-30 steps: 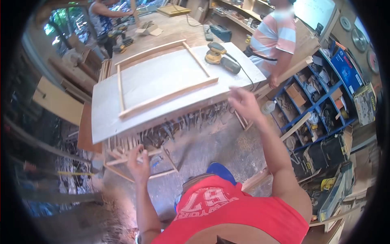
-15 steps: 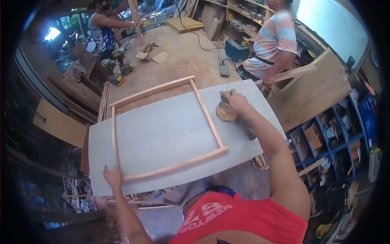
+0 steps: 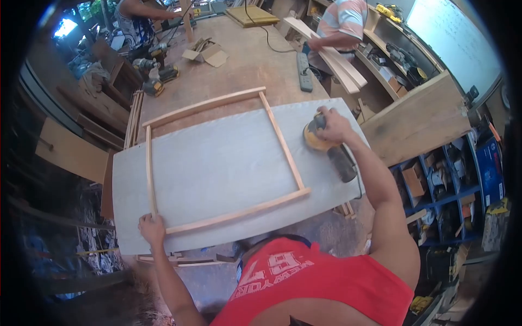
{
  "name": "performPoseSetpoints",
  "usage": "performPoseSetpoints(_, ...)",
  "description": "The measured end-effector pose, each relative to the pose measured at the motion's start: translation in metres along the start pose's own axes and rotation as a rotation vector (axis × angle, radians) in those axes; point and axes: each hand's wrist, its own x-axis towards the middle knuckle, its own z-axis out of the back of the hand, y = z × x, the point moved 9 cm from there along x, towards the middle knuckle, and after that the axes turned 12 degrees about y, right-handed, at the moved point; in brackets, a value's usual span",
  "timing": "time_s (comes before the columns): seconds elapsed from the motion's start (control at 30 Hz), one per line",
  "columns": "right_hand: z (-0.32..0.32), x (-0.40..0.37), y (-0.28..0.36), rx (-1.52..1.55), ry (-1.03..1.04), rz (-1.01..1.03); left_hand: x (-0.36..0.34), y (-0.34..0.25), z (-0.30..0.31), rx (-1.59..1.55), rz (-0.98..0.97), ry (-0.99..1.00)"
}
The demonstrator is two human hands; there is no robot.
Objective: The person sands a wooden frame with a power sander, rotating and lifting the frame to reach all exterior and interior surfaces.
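My right hand (image 3: 336, 126) is wrapped round the top of a yellow and black orbital sander (image 3: 314, 136), whose dark dust canister (image 3: 342, 164) points toward me. The sander rests on the right part of a pale, flat panel (image 3: 217, 163). Lying on that panel is a rectangular frame of thin wooden strips (image 3: 284, 148). My left hand (image 3: 153, 229) grips the frame at its near left corner; the fingertips are partly hidden against the wood.
Under the panel is a large wooden worktable (image 3: 239, 60), with cordless drills (image 3: 155, 76), an open cardboard box (image 3: 206, 54) and a power strip (image 3: 304, 73) on it. A co-worker (image 3: 340, 30) at right holds wooden boards (image 3: 340, 68); another (image 3: 144, 16) stands far left. Blue shelving (image 3: 443, 190) lies right.
My right hand and the sander have shifted right along the panel. My left hand has closed in on the frame corner. The right co-worker has turned and lifted boards beside the table.
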Motion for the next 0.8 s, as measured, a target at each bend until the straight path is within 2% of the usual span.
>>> performPoseSetpoints(0.07, 0.024, -0.036, 0.007, -0.029, -0.091, 0.032, 0.014, 0.005, -0.002, 0.125, -0.089, 0.038)
performPoseSetpoints(0.13, 0.043, -0.080, 0.023, -0.001, -0.122, 0.071, 0.033, 0.004, -0.004, 0.078, -0.148, 0.160)
performPoseSetpoints(0.2, 0.051, -0.127, 0.065, 0.092, -0.077, 0.178, 0.040, 0.004, -0.011, -0.206, -0.286, 0.113)
performPoseSetpoints(0.3, 0.022, -0.167, 0.102, 0.155, 0.009, 0.169, 0.044, 0.011, -0.021, -0.300, -0.287, 0.119)
performPoseSetpoints(0.37, -0.011, -0.178, 0.120, 0.041, 0.084, 0.226, 0.032, 0.000, -0.009, -0.211, -0.293, 0.111)
performPoseSetpoints(0.43, -0.028, -0.186, 0.124, 0.018, 0.088, 0.186, 0.032, 0.003, -0.012, -0.215, -0.287, 0.112)
performPoseSetpoints(0.57, -0.038, -0.191, 0.135, -0.009, 0.134, 0.062, 0.034, 0.003, -0.011, -0.176, -0.272, 0.090)
performPoseSetpoints(0.7, -0.047, -0.181, 0.142, -0.096, 0.174, 0.090, 0.036, 0.005, -0.011, -0.184, -0.257, 0.093)
performPoseSetpoints(0.8, -0.057, -0.173, 0.130, -0.049, 0.160, 0.108, 0.036, 0.000, -0.012, -0.153, -0.218, 0.131)
